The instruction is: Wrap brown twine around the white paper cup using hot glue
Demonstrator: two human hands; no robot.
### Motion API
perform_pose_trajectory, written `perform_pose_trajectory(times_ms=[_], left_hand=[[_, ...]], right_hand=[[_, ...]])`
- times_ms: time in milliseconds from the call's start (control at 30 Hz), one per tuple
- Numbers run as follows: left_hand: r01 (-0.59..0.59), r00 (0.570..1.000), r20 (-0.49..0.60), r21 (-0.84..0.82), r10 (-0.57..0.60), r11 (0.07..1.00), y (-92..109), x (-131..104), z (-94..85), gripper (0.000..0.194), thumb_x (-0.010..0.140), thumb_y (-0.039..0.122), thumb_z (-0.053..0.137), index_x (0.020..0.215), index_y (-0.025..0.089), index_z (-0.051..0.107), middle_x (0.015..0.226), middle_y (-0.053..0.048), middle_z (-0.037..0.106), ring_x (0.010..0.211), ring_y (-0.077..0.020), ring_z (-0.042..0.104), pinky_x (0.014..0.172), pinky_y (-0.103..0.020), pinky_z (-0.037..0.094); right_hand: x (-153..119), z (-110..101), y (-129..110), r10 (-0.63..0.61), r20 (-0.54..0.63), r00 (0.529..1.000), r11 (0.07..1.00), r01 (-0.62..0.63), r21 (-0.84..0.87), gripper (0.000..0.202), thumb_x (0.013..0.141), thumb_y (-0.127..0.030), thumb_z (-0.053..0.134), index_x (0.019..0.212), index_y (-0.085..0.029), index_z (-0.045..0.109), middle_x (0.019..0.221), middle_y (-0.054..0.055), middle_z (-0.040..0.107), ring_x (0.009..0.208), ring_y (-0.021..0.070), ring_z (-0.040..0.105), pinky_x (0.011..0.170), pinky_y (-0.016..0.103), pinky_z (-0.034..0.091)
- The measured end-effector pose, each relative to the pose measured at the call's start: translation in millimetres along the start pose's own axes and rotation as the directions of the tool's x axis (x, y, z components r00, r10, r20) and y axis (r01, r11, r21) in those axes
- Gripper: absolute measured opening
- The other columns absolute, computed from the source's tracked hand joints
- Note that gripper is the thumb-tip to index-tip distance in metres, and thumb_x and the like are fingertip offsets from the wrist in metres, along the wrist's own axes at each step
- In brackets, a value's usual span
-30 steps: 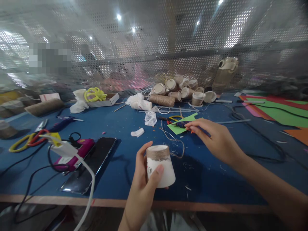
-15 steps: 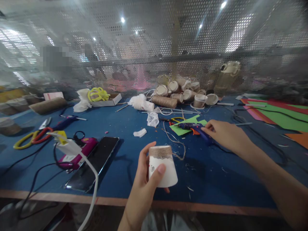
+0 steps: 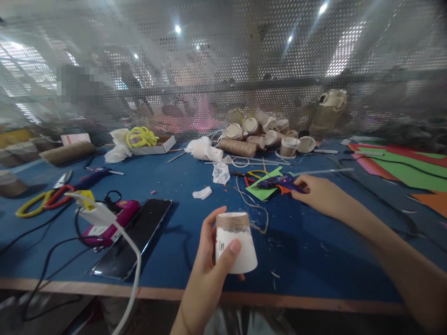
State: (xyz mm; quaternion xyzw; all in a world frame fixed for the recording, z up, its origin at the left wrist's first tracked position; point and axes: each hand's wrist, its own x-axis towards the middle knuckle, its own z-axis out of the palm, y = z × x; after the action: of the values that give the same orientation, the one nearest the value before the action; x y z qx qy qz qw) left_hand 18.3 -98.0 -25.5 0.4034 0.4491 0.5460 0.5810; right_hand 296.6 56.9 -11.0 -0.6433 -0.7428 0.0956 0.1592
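My left hand is wrapped around a white paper cup, thumb across its front. The cup stands narrow end up, and brown twine is wound round that upper part. A loose length of twine trails on the table behind the cup. To the right, my right hand has its fingers closed on the handle of a dark blue hot glue gun with an orange trigger. A clear glue stick juts from the gun's back. Its nozzle lies over a green paper piece.
Pliers and crumpled white scraps lie behind the cup. Twine-wrapped cups and a twine roll sit farther back. At left are a phone, a magenta device, cables and scissors. Coloured paper lies right.
The glue gun has turned in my right hand, its handle swinging up and its glue stick now showing behind. My left hand and the cup have stayed almost still.
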Motion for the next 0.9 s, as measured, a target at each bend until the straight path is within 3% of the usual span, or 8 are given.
perform_pose_trajectory(times_ms=[200,400,667,800,900], left_hand=[[-0.004,1.000,0.012,0.007,0.004,1.000,1,0,0.4,0.070,0.091,0.050,0.067,0.146,0.028,0.030,0.112,-0.011,0.066,0.073,-0.0165,0.065,0.050,-0.023,0.058],[0.001,1.000,0.007,0.010,-0.001,1.000,1,-1,0.3,0.070,0.091,0.049,0.068,0.145,0.028,0.030,0.115,-0.011,0.065,0.073,-0.0159,0.065,0.050,-0.023,0.058],[0.014,1.000,0.003,0.011,-0.014,1.000,1,0,-0.1,0.071,0.091,0.049,0.067,0.147,0.028,0.028,0.114,-0.010,0.066,0.075,-0.0177,0.065,0.050,-0.024,0.058],[0.007,1.000,0.008,0.008,-0.007,1.000,1,0,0.6,0.070,0.091,0.048,0.067,0.146,0.028,0.029,0.115,-0.011,0.064,0.074,-0.0167,0.065,0.050,-0.023,0.058],[0.010,1.000,0.007,0.012,-0.011,1.000,1,0,0.4,0.071,0.091,0.049,0.067,0.146,0.028,0.029,0.117,-0.012,0.065,0.074,-0.0165,0.065,0.051,-0.022,0.058]], right_hand=[[-4,4,-1,0.026,-0.044,0.999,1.000,-0.026,0.010,0.031,0.086,-0.040,0.056,0.108,-0.019,0.064,0.084,0.010,0.077,0.068,0.0265,0.071,0.057,0.033,0.047],[-8,3,-5,0.020,-0.040,0.999,0.997,-0.018,0.070,0.027,0.089,-0.037,0.054,0.109,-0.020,0.058,0.076,0.007,0.076,0.063,0.0244,0.071,0.057,0.032,0.048],[-13,-5,-15,0.013,-0.136,0.991,0.992,0.004,0.124,0.031,0.082,-0.033,0.061,0.110,-0.019,0.059,0.109,0.017,0.076,0.103,0.0367,0.073,0.079,0.046,0.057],[-14,-5,-17,-0.003,-0.154,0.988,0.990,0.024,0.136,0.032,0.082,-0.032,0.061,0.112,-0.018,0.063,0.119,0.019,0.074,0.111,0.0384,0.071,0.091,0.051,0.056],[-14,-4,-19,0.003,-0.164,0.986,0.990,0.021,0.143,0.029,0.082,-0.031,0.061,0.109,-0.018,0.064,0.119,0.019,0.074,0.110,0.0399,0.071,0.091,0.052,0.055]])
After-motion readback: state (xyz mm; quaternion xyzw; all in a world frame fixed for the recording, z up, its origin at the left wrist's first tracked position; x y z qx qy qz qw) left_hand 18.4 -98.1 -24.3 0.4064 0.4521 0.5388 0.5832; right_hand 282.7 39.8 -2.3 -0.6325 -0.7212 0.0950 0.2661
